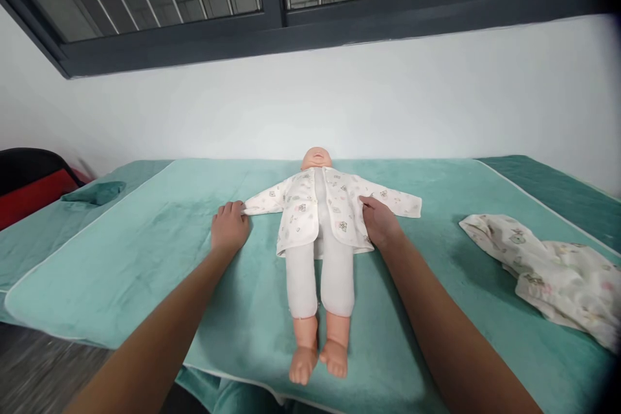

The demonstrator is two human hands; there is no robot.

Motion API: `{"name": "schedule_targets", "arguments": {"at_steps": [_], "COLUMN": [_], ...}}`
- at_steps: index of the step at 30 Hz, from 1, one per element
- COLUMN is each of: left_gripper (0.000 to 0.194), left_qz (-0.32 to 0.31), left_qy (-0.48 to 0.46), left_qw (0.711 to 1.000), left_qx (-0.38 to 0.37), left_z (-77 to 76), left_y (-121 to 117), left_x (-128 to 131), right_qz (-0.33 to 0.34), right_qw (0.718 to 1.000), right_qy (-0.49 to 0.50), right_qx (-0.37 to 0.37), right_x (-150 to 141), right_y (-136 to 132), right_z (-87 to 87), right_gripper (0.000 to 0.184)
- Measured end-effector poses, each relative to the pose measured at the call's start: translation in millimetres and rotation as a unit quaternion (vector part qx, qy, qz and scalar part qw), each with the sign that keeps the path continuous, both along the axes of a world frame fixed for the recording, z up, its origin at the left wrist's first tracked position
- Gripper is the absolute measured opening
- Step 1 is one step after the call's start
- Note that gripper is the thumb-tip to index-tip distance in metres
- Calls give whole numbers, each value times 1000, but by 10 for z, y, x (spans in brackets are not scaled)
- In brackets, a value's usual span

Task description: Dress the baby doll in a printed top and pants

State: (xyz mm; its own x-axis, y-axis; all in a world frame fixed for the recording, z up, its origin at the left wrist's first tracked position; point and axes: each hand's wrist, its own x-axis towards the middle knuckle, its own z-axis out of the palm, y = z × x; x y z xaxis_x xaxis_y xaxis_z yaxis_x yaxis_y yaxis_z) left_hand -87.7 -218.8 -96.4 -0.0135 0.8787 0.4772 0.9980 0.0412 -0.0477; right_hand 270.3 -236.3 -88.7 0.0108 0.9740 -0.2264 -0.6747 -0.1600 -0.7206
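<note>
A baby doll (319, 284) lies on its back on a teal towel (145, 252), head toward the wall, feet toward me. It wears a white printed jacket (301, 207), open down the front, with sleeves spread out sideways. My left hand (229, 228) rests at the cuff of the sleeve on the left, fingers curled onto the cuff. My right hand (381, 223) grips the jacket's side under the other sleeve, fingers closed on the fabric.
A crumpled white printed garment (548, 272) lies on the towel at the right. A small dark green cloth (94, 193) sits at the far left. A red and black object (29, 184) stands beyond the left edge. A white wall and dark window frame are behind.
</note>
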Motion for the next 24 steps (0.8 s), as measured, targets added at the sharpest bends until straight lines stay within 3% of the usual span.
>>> {"name": "schedule_targets", "arguments": {"at_steps": [24], "left_gripper": [35], "left_qz": [7], "left_qy": [-9], "left_qw": [1000], "left_qx": [-16], "left_z": [44], "left_y": [-34], "left_x": [37], "right_qz": [-7], "right_qw": [1000], "right_qy": [-12], "right_qx": [14], "right_x": [-15], "right_y": [-6], "right_z": [-14], "right_gripper": [18]}}
